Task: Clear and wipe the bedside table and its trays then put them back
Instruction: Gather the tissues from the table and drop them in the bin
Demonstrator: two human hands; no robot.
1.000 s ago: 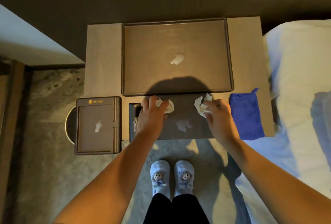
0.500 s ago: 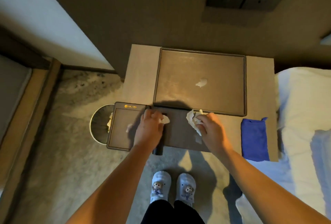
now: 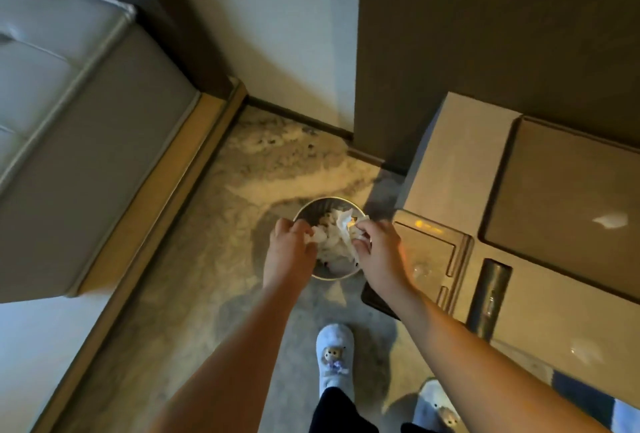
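Observation:
Both my hands hover over a round metal waste bin [image 3: 304, 210] on the floor left of the bedside table [image 3: 453, 152]. My left hand [image 3: 289, 249] is closed around a small wad of white tissue. My right hand [image 3: 375, 245] pinches a larger crumpled tissue [image 3: 344, 225] above the bin's opening. White tissues fill the bin. On the table lie a big dark tray [image 3: 568, 190], a small tray [image 3: 429, 252] hanging over the table's left edge, and a long narrow tray [image 3: 490, 297].
A padded bench or bed base [image 3: 69, 142] with a wooden plinth runs along the left. The blue cloth [image 3: 585, 394] shows at the lower right, by the table's front edge. My slippered feet [image 3: 334, 353] stand on patterned carpet just below the bin.
Both hands left the narrow tray with their tissues and swung left to above the bin. My view turned left, so the bed has gone out of frame.

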